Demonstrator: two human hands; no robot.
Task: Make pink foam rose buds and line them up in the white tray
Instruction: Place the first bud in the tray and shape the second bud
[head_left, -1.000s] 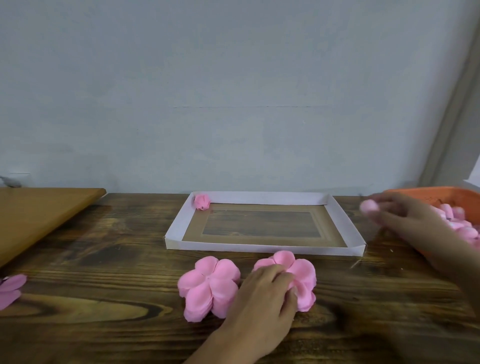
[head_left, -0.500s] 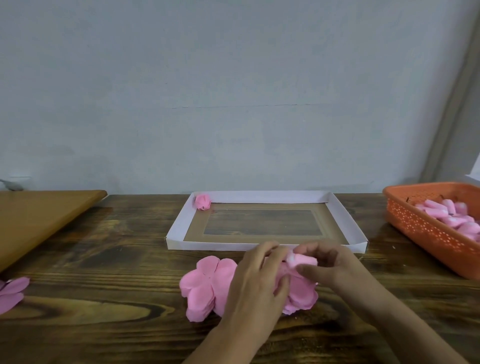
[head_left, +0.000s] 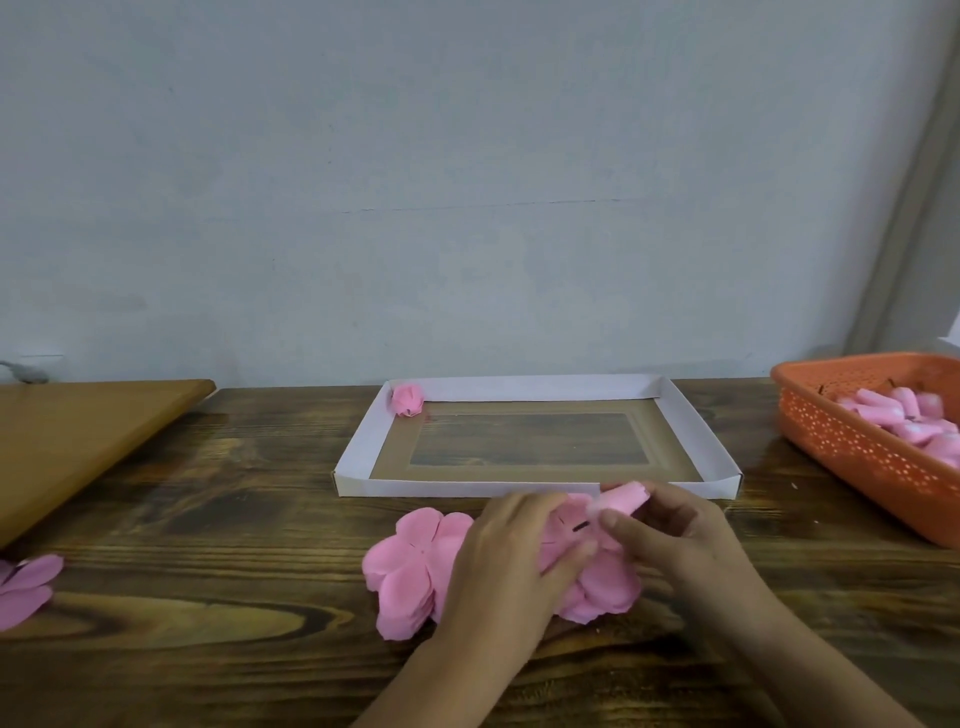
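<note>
Nearest, on the dark wooden surface (head_left: 208, 623), the left hand (head_left: 506, 558) lies over 2 stacks of pink foam petal cutouts (head_left: 410, 566), its fingers pressing the right stack (head_left: 602, 587). The right hand (head_left: 670, 535) pinches a small rolled foam core (head_left: 621, 498) just above that stack (a dark stem end shows beside it). Beyond sits the white tray (head_left: 358, 447), with 1 finished rose bud (head_left: 407, 399) in its far left corner. Far right, an orange basket (head_left: 852, 436) holds more cores.
</note>
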